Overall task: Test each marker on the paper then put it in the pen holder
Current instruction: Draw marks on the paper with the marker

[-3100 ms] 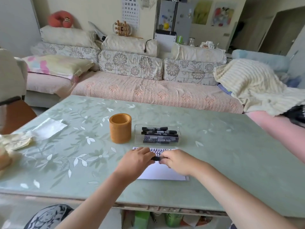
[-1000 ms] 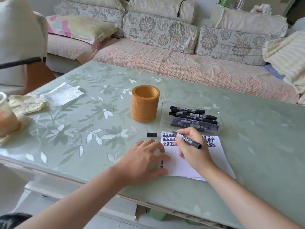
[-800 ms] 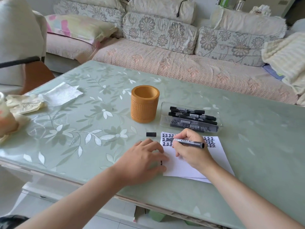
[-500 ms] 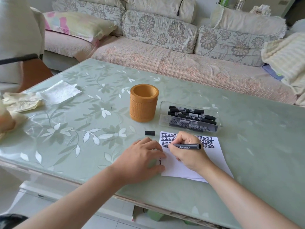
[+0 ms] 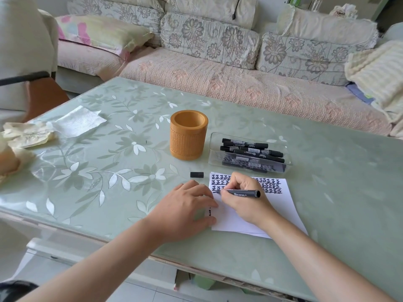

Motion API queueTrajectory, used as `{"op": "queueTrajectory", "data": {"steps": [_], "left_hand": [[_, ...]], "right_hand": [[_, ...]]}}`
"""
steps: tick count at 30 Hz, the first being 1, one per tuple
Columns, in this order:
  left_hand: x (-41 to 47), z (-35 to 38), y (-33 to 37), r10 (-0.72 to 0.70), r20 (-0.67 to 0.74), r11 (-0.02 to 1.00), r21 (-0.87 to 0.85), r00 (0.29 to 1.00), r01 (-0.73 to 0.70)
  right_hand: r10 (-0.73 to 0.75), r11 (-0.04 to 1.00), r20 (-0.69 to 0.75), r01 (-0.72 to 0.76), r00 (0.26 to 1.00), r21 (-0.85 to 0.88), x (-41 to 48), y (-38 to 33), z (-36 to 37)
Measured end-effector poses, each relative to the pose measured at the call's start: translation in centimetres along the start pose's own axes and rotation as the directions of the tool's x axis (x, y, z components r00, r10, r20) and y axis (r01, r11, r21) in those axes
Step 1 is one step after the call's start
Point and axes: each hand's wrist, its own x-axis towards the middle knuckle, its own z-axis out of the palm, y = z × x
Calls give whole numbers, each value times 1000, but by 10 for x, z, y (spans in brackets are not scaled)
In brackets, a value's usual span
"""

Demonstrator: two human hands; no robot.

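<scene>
The right hand [image 5: 245, 199] pinches a black marker [image 5: 243, 193] between thumb and curled fingers [image 5: 235, 182]. The barrel lies almost level, with its blunt end toward 3 o'clock and its tip toward 9 o'clock on the paper [image 5: 281, 210]. The tip sits at the left end of the rows of black characters that fill the sheet's far edge; the nib itself is too small to make out.

The left hand [image 5: 185, 211] lies palm down at 9 o'clock of the sheet. Its fingers [image 5: 206, 196] are straight and close together, and their ends rest on the paper's left margin, holding nothing.

A small black cap [image 5: 197, 174] lies alone on the tabletop [image 5: 340, 192], just off the sheet's far left corner, toward 10 o'clock from the left hand.

The orange pen holder [image 5: 188, 138] stands upright at 11 o'clock of the paper, and nothing shows in the part of its inside that is visible. Just beside it at 3 o'clock, and at 12 o'clock of the paper, a clear tray [image 5: 287, 152] holds the spare markers [image 5: 253, 151], capped and lying lengthwise.

Well apart at 9 o'clock of the pen holder, a white tissue [image 5: 79, 122] lies flat beside a crumpled yellowish napkin [image 5: 27, 134]. A floral sofa [image 5: 218, 68] runs along the tabletop's far side.
</scene>
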Motion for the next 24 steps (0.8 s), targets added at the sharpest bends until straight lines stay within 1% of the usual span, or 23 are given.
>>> {"op": "queueTrajectory", "data": {"steps": [4, 10, 13, 16, 20, 24], "left_hand": [[0, 0, 0, 0, 2, 1000, -3, 1000, 0], [1, 0, -1, -7, 11, 1000, -3, 1000, 7], [1, 0, -1, -10, 10, 1000, -8, 1000, 10], [1, 0, 0, -2, 9, 1000, -8, 1000, 3], [0, -1, 0, -7, 12, 1000, -3, 1000, 7], [1, -1, 0, -7, 15, 1000, -6, 1000, 7]], "right_hand": [[-28, 1000, -5, 28, 1000, 0, -1, 1, 0], [-50, 998, 60, 49, 997, 27, -1, 3, -2], [-45, 998, 33, 43, 998, 45, 0, 4, -1], [-54, 998, 40, 53, 998, 25, -1, 4, -1], [-65, 997, 32, 64, 997, 39, 0, 4, -1], [-83, 996, 92, 79, 992, 46, -1, 4, -1]]}}
